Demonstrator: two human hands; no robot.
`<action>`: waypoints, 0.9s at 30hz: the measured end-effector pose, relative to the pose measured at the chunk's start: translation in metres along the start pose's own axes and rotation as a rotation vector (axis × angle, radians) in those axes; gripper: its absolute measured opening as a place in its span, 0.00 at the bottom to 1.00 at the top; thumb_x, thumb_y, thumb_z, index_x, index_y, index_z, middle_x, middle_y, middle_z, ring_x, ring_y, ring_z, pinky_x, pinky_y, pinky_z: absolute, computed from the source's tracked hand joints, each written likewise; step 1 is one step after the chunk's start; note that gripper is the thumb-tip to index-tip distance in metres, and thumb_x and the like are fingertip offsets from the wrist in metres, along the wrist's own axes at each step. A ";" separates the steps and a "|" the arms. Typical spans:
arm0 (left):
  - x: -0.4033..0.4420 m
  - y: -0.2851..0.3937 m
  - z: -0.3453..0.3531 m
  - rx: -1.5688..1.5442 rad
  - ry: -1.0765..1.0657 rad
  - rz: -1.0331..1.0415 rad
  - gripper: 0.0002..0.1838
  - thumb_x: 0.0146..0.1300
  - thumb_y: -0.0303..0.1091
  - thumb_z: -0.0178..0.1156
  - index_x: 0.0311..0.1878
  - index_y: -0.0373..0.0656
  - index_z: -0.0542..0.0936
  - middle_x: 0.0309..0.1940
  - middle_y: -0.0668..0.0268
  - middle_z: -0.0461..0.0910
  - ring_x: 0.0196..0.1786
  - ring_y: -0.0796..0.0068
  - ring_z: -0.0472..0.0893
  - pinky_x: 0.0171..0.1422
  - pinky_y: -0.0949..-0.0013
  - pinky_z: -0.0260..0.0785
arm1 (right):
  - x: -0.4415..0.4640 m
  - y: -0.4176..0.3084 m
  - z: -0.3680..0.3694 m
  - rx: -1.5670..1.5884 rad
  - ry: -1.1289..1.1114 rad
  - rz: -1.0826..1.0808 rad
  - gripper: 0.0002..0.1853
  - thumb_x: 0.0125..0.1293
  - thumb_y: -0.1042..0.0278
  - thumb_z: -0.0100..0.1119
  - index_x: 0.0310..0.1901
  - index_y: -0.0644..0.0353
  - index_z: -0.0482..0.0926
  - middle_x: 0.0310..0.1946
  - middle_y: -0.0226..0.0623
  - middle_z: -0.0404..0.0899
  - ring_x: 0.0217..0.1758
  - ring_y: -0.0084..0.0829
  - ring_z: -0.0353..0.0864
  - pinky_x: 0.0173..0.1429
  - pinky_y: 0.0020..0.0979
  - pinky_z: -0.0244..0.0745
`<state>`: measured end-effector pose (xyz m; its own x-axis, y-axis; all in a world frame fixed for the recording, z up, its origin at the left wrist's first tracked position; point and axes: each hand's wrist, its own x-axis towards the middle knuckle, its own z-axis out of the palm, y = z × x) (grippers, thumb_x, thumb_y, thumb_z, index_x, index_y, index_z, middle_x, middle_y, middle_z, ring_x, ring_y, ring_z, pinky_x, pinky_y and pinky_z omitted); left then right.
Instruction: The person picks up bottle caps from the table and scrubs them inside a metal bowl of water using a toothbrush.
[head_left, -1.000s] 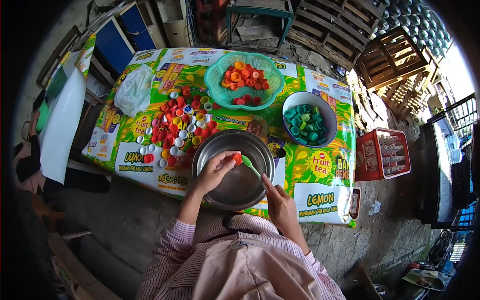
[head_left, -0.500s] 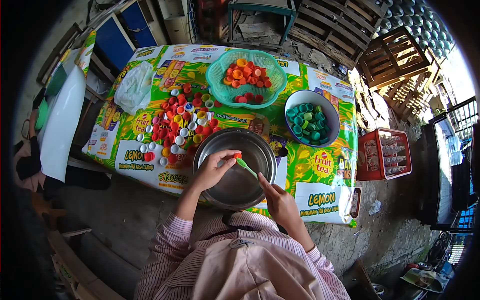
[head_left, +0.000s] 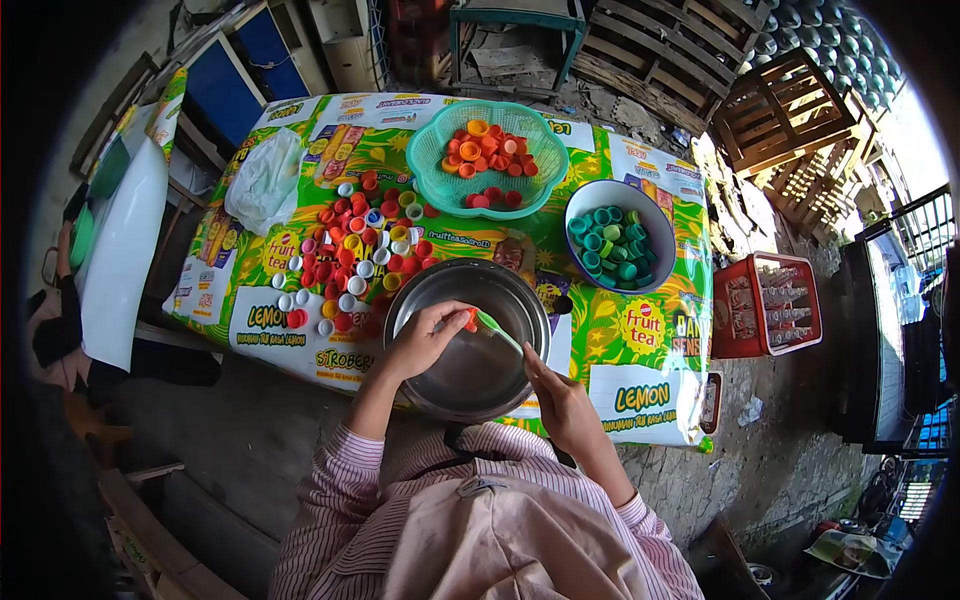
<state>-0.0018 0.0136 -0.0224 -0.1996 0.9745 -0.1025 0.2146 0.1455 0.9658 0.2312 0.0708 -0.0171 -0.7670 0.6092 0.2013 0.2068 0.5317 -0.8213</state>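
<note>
My left hand (head_left: 425,340) pinches a red-orange bottle cap (head_left: 470,319) above a wide metal bowl (head_left: 475,383). In my right hand (head_left: 562,402) is a slim light-green stick-like tool (head_left: 498,330), gripped at its lower right end. The tool's far tip meets the cap, and my left fingers partly cover the contact. What kind of tool it is, I cannot make out. Loose red, white and yellow bottle caps (head_left: 356,285) lie spread on the table, left of the bowl.
A turquoise plastic basket (head_left: 425,165) with red and orange caps stands at the back. To the right, a white bowl (head_left: 657,215) holds green caps. A crumpled plastic bag (head_left: 265,182) lies at the left on the printed tablecloth (head_left: 640,400). A red crate (head_left: 735,310) sits beyond the right edge.
The green tool's tilt has shifted slightly, and my right hand has moved a little to the right. My left hand still holds the red-orange cap. The view has shifted slightly.
</note>
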 end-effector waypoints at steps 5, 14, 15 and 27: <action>0.000 0.009 -0.001 -0.017 -0.011 0.006 0.14 0.68 0.36 0.51 0.48 0.36 0.76 0.38 0.67 0.79 0.43 0.81 0.76 0.49 0.76 0.67 | 0.000 -0.010 -0.009 -0.187 -0.039 0.080 0.32 0.60 0.77 0.50 0.67 0.46 0.59 0.27 0.44 0.76 0.24 0.47 0.76 0.28 0.43 0.71; 0.000 0.011 -0.001 -0.061 -0.004 0.066 0.15 0.69 0.37 0.50 0.50 0.37 0.76 0.40 0.68 0.78 0.45 0.82 0.75 0.52 0.77 0.66 | -0.005 -0.012 -0.002 -0.126 0.013 0.056 0.32 0.61 0.77 0.51 0.67 0.46 0.59 0.24 0.43 0.72 0.20 0.46 0.73 0.25 0.44 0.68; 0.000 0.010 0.000 -0.062 -0.005 0.067 0.15 0.69 0.37 0.50 0.50 0.37 0.76 0.40 0.68 0.78 0.45 0.82 0.75 0.52 0.77 0.66 | -0.004 -0.012 -0.002 -0.127 0.014 0.056 0.32 0.61 0.77 0.51 0.67 0.46 0.59 0.24 0.43 0.72 0.20 0.46 0.73 0.25 0.44 0.68; 0.000 0.007 -0.005 -0.128 -0.036 -0.020 0.15 0.70 0.33 0.47 0.54 0.35 0.73 0.47 0.67 0.76 0.50 0.83 0.73 0.55 0.78 0.64 | -0.001 -0.027 -0.005 -0.283 0.006 0.133 0.30 0.63 0.75 0.49 0.67 0.46 0.59 0.24 0.44 0.73 0.19 0.46 0.74 0.24 0.43 0.70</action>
<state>-0.0051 0.0140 -0.0141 -0.1672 0.9776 -0.1280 0.0867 0.1439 0.9858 0.2295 0.0591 0.0072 -0.7185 0.6875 0.1053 0.4667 0.5889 -0.6598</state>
